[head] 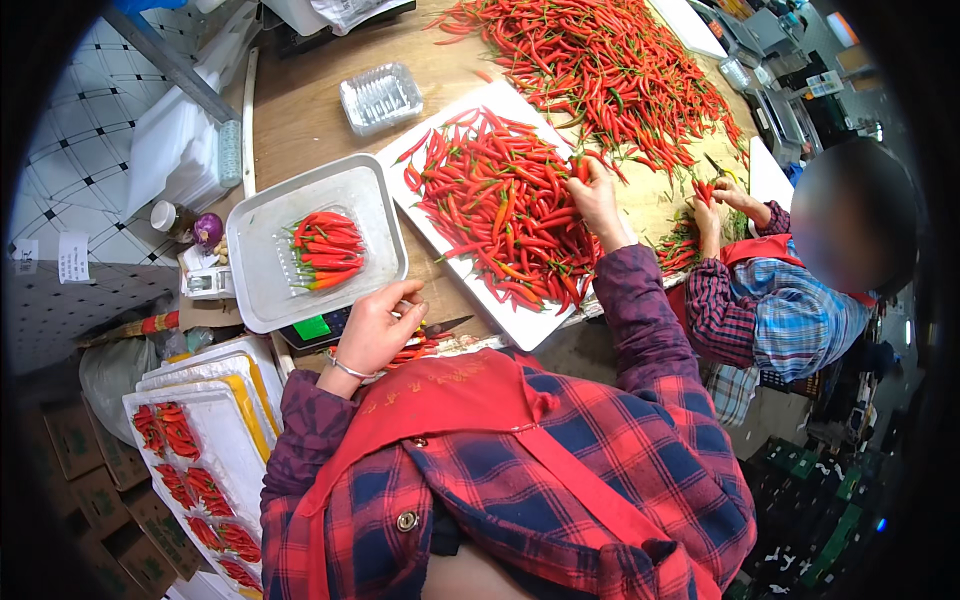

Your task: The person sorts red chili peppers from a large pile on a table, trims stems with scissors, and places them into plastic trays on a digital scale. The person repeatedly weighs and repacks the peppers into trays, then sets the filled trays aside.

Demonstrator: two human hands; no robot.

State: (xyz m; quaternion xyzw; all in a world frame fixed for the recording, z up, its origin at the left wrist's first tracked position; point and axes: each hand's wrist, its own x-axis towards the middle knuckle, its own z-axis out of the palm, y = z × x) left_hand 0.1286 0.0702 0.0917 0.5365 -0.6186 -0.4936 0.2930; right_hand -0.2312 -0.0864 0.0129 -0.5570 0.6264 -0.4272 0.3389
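Observation:
My right hand (pixel 596 196) is at the right side of a heap of red chili peppers (pixel 502 214), its fingertips closed around a red chili. The heap lies on a white foam board (pixel 514 326) set at an angle before me. My left hand (pixel 381 330) hovers near the front right corner of a grey metal tray (pixel 259 300), loosely curled with thumb and fingers apart and nothing visible in it. Inside the tray, a clear plastic punnet (pixel 286 255) holds a row of red chilies (pixel 330 251). Under the tray sits a scale with a lit green display (pixel 311 328).
An empty clear punnet (pixel 381 97) stands behind the tray. A larger chili pile (pixel 600 67) covers the table's far right. At right, a co-worker (pixel 780 300) holds chilies and scissors (pixel 724 171). Stacked foam boards (pixel 232 442) with packed chilies stand lower left; a red onion (pixel 208 229) lies left.

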